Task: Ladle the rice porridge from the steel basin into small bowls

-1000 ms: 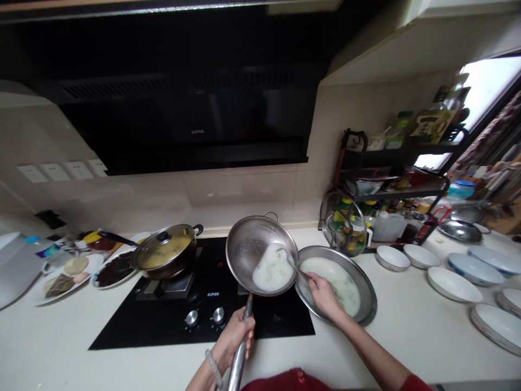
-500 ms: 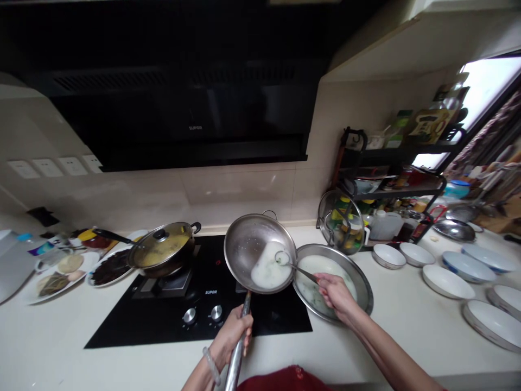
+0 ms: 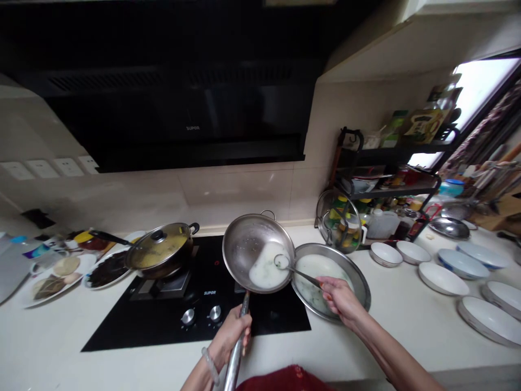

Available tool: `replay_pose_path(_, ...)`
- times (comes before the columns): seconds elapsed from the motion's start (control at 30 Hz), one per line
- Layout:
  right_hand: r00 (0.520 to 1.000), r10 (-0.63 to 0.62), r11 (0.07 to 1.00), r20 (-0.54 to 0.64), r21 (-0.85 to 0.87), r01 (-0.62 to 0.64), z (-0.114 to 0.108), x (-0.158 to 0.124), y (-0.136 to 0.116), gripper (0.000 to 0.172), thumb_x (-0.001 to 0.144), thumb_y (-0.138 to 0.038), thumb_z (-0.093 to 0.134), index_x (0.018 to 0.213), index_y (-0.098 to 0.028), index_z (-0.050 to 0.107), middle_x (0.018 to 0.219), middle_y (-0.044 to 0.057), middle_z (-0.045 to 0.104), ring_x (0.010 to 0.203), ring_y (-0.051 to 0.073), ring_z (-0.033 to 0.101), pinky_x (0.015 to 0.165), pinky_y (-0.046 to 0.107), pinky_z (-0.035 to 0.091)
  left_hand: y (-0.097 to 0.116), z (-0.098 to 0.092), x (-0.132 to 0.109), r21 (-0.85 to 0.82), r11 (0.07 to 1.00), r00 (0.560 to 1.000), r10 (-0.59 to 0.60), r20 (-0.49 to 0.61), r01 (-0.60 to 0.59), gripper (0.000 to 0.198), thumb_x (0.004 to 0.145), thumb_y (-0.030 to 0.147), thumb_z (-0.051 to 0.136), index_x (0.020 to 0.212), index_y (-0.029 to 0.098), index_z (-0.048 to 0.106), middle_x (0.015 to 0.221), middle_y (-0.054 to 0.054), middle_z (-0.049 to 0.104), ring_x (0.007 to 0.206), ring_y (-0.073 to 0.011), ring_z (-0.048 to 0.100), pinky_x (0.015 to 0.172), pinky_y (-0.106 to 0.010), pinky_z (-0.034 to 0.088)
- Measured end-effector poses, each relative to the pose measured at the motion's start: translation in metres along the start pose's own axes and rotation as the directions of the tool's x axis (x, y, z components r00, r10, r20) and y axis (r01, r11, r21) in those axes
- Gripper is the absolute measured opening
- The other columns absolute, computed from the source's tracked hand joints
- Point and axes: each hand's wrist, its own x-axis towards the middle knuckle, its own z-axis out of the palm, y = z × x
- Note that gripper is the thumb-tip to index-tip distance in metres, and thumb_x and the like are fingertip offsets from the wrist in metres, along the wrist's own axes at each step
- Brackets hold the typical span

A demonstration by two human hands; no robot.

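White counter, steel basin, bowls

A long-handled steel pan is held by its handle in the left hand, near the front edge of the desk, and is tilted over the right side of a black cooktop. White liquid is pooled at the pan's lower side. A ladle is gripped in the right hand, with its bowl set in that liquid. The pan's rim is seen against a wide steel basin, in which more white liquid is held. A glass-lidded pot is placed on the cooktop's left burner. White bowls are lined up toward the desk's right edge.
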Motion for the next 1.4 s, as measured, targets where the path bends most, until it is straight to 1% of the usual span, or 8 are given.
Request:
replay_pose_path(0.47, 0.999, -0.035, 0.994, -0.034, 0.100, 0.038, -0.057, -0.011, -0.004, 0.048, 0.064, -0.025, 0.060, 0.108, -0.007, 0.054, 0.043, -0.010, 0.036, 0.035, 0.003, 0.021, 0.039, 0.016, 0.009, -0.001, -0.001, 0.000, -0.008, 1.000, 1.000, -0.007, -0.005, 0.007, 0.018, 0.061, 0.014, 0.047, 0.074, 0.023, 0.038, 0.043, 0.008, 0.044, 0.030, -0.0073, 0.033, 0.025, -0.017, 0.030)
replay_pose_path(0.63, 0.965, -0.204, 0.966, -0.167, -0.195, 0.171, -0.091, 0.000, 0.017, 0.046, 0.070, -0.033, 0.055, 0.109, -0.008, 0.059, 0.045, -0.005, 0.044, 0.036, 0.010, 0.037, 0.037, 0.021, 0.024, -0.002, 0.000, 0.001, -0.004, 1.000, 1.000, -0.003, -0.006, 0.003, 0.017, 0.062, 0.014, 0.047, 0.072, 0.023, 0.037, 0.042, 0.008, 0.043, 0.029, -0.0075, 0.032, 0.025, -0.017, 0.030)
replay_pose_path(0.8, 0.779, -0.627, 0.445, 0.008, -0.818, 0.366, -0.120, 0.013, 0.065, 0.040, 0.079, -0.031, 0.040, 0.102, -0.015, 0.069, 0.065, 0.011, 0.071, 0.057, 0.026, 0.066, 0.053, 0.033, 0.048, -0.002, 0.000, 0.000, -0.010, 1.000, 1.000, -0.006, -0.010, 0.006, 0.015, 0.063, 0.015, 0.048, 0.071, 0.023, 0.038, 0.043, 0.007, 0.045, 0.030, -0.0071, 0.032, 0.025, -0.017, 0.030)
replay_pose_path(0.9, 0.669, -0.709, 0.055, 0.224, -0.928, 0.369, -0.131, 0.012, 0.089, 0.045, 0.080, -0.017, 0.035, 0.110, -0.018, 0.069, 0.086, 0.013, 0.076, 0.058, 0.026, 0.069, 0.049, 0.032, 0.048, -0.002, 0.000, -0.002, -0.014, 1.000, 1.000, 0.007, -0.006, -0.007, 0.016, 0.063, 0.017, 0.051, 0.071, 0.023, 0.038, 0.044, 0.007, 0.045, 0.030, -0.0071, 0.033, 0.026, -0.017, 0.030)
replay_pose_path(1.0, 0.588, -0.755, -0.084, 0.290, -0.932, 0.352, -0.135, 0.009, 0.095, 0.050, 0.078, -0.009, 0.034, 0.115, -0.017, 0.067, 0.098, 0.013, 0.075, 0.064, 0.025, 0.071, 0.048, 0.031, 0.048, -0.001, 0.000, -0.003, -0.010, 1.000, 1.000, -0.001, -0.002, 0.001, 0.017, 0.063, 0.018, 0.051, 0.071, 0.023, 0.037, 0.044, 0.007, 0.044, 0.031, -0.0069, 0.032, 0.026, -0.017, 0.029)
replay_pose_path(1.1, 0.587, -0.797, 0.089, 0.140, -0.935, 0.344, -0.133, 0.010, 0.086, 0.044, 0.085, -0.024, 0.036, 0.116, -0.015, 0.066, 0.093, 0.013, 0.076, 0.064, 0.026, 0.072, 0.052, 0.032, 0.052, -0.001, 0.001, -0.003, -0.012, 1.000, 1.000, -0.012, -0.003, 0.012, 0.017, 0.063, 0.018, 0.051, 0.072, 0.023, 0.037, 0.044, 0.008, 0.044, 0.031, -0.0070, 0.032, 0.026, -0.016, 0.029)
replay_pose_path(1.23, 0.723, -0.689, 0.489, -0.047, -0.767, 0.416, -0.115, 0.013, 0.068, 0.052, 0.087, -0.043, 0.037, 0.115, -0.011, 0.066, 0.077, 0.011, 0.076, 0.063, 0.023, 0.071, 0.060, 0.030, 0.056, -0.002, 0.000, -0.001, -0.002, 1.000, 1.000, -0.003, -0.005, 0.003, 0.017, 0.061, 0.017, 0.048, 0.072, 0.023, 0.037, 0.044, 0.008, 0.043, 0.031, -0.0072, 0.032, 0.026, -0.017, 0.030)
replay_pose_path(1.4, 0.755, -0.651, 0.519, 0.072, -0.683, 0.513, -0.070, 0.011, 0.056, 0.052, 0.084, -0.043, 0.037, 0.114, -0.012, 0.068, 0.102, 0.013, 0.075, 0.092, 0.025, 0.071, 0.084, 0.035, 0.055, -0.003, 0.000, 0.000, -0.003, 1.000, 1.000, 0.004, -0.007, -0.004, 0.017, 0.060, 0.016, 0.048, 0.072, 0.023, 0.037, 0.044, 0.008, 0.043, 0.030, -0.0070, 0.032, 0.026, -0.017, 0.030)
